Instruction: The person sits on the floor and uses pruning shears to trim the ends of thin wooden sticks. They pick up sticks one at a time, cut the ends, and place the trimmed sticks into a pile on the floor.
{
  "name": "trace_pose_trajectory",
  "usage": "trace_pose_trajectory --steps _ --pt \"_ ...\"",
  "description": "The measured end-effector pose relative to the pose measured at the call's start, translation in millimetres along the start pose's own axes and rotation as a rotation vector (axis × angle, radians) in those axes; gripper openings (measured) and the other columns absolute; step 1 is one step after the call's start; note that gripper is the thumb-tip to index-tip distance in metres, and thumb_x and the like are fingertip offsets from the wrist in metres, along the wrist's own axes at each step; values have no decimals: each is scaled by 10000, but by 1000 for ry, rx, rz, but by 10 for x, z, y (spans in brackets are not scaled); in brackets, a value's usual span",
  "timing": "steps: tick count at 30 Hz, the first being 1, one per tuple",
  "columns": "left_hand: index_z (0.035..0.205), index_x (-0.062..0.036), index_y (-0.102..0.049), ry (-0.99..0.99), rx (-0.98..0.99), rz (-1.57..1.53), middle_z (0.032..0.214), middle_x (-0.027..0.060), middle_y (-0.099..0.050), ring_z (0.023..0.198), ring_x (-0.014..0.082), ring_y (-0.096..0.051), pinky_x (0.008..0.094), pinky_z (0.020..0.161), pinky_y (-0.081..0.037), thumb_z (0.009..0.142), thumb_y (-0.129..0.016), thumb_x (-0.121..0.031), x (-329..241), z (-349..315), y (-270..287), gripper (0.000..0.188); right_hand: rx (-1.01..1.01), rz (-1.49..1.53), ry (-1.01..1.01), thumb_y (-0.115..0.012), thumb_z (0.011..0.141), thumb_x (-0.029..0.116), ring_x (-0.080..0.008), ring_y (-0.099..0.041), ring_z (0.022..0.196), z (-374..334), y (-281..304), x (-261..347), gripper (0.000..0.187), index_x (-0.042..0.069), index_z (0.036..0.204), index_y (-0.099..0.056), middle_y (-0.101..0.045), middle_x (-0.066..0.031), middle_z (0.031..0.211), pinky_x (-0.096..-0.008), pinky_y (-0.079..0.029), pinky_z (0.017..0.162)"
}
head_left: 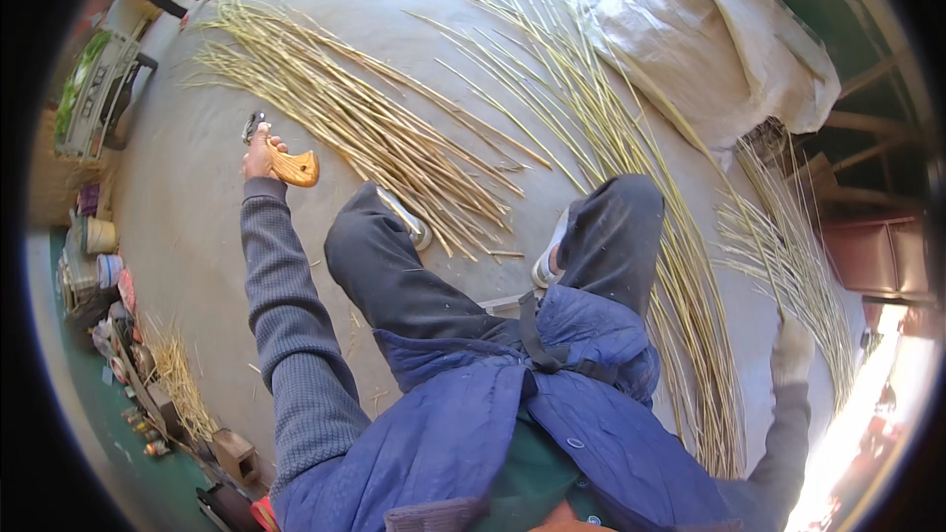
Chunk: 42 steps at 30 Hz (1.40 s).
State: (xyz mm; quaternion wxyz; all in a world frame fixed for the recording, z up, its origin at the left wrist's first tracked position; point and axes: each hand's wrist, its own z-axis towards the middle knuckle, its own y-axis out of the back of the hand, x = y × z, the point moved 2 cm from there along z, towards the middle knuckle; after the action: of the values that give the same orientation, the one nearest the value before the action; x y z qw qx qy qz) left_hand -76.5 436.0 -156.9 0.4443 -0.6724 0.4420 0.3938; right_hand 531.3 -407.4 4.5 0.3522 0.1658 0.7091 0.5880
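Left hand (pixel 261 158), upper left of frame, is gripping a wooden-handled tool (pixel 296 168): fingers are wrapping it closely, dark metal end is poking out above the fist. Right hand (pixel 791 350), lower right, is looking pale, maybe gloved; it is apparently closing on the lower end of a long stalk (pixel 711 158), which is slanting up toward the white sack (pixel 709 39). Exact finger placement there is too blurred to tell.

Brown stalks (pixel 365 118) are lying upper left to centre; greenish stalks (pixel 680 256) are running from top centre to lower right, passing beside a knee; a thinner pile (pixel 788 246) is spreading at right.

Handling well, my judgement: right hand should be pinching one stalk only, near its end, and lifting its tip clear of the greenish stalks so nothing is snagging. Left hand should be gripping the handle firmly, metal end pointing away from knees and the other hand.
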Motion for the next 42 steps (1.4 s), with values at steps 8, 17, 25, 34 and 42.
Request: trace_pose_trajectory --steps 8,17,25,34,42 --pt "1378 -96 -693 146 395 271 847 -33 -578 715 62 -544 221 603 -459 1030 -716 -393 764 -1026 -1075 458 -20 -139 111 -627 946 143 -255 -737 667 1079 -362 830 69 146 938 -696 -733 -61 750 -401 -550 563" --pt "1091 -173 -694 328 597 597 738 -66 -488 590 52 -438 209 509 -371 1047 -708 -372 1327 -1297 -1516 205 77 192 -9 -619 936 137 -271 -765 684 1199 -1955 1764 108 93 973 -711 -755 -98 738 -449 -539 536" --pt "930 -163 -595 355 544 766 699 -28 -524 561 87 -493 236 500 -424 1005 -754 -434 1644 -630 -1441 323 204 484 -122 -632 968 144 -305 -796 896 1558 -2122 2327 146 81 1062 -725 -799 -140 934 -449 -603 715" --pt "1425 -112 -643 272 442 854 1069 22 -640 962 170 -611 361 809 -523 1044 -687 -403 1701 -73 -1001 481 147 555 -78 -636 954 147 -313 -795 963 2143 -1755 2464 207 85 1093 -776 -807 -145 1057 -483 -617 760" --pt "1089 -83 -723 178 431 816 740 7 -573 608 101 -555 264 513 -474 971 -782 -386 1348 -1557 -1569 330 234 235 -154 -643 942 205 -335 -785 999 2431 -2053 1717 244 142 1100 -818 -810 -114 1052 -511 -622 767"
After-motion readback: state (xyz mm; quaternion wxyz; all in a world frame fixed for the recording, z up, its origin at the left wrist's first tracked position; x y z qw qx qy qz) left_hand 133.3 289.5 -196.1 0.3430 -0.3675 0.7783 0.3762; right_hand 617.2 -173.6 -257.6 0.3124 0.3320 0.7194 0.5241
